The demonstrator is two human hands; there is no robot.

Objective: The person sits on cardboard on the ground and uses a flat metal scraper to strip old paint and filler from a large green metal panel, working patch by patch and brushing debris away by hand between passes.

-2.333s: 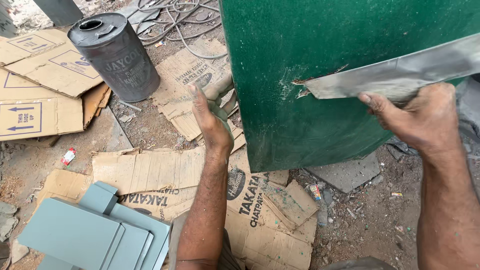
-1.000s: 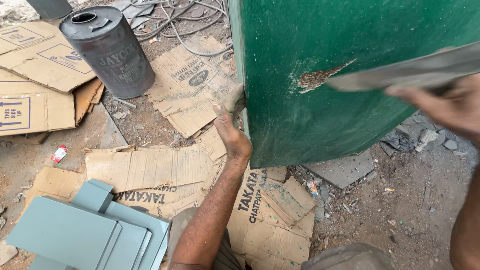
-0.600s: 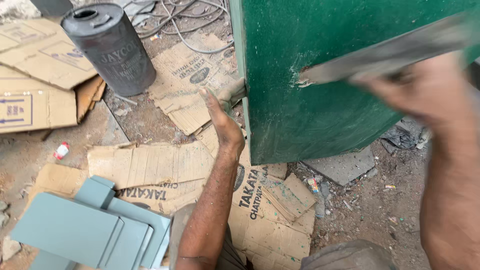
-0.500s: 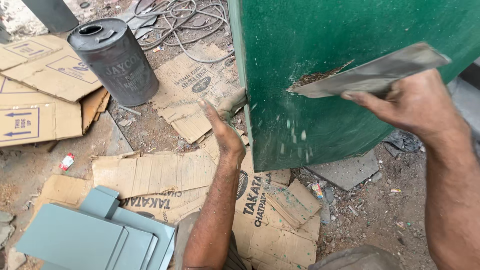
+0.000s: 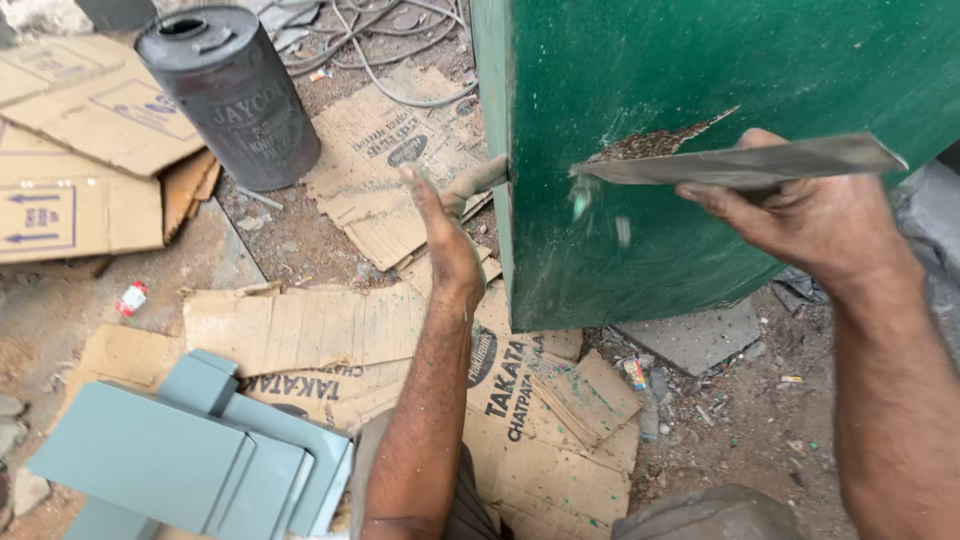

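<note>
Now, head view only. Upper right of the frame: large green painted metal panel (image 5: 720,150), upright, with a scraped bare patch (image 5: 655,143) near its left edge. Right hand (image 5: 810,215) clenched around a long flat grey metal blade (image 5: 740,163), tip touching the panel just below the patch, pale flecks in the air beside it. Left hand (image 5: 445,235), centre, fingers stretched out and pressed against the panel's left edge, grasping nothing. Upper left: dark cylindrical metal can (image 5: 230,95) on flattened brown cardboard sheets (image 5: 300,325). Lower left: grey-blue folded sheet-metal pieces (image 5: 170,455).
</note>
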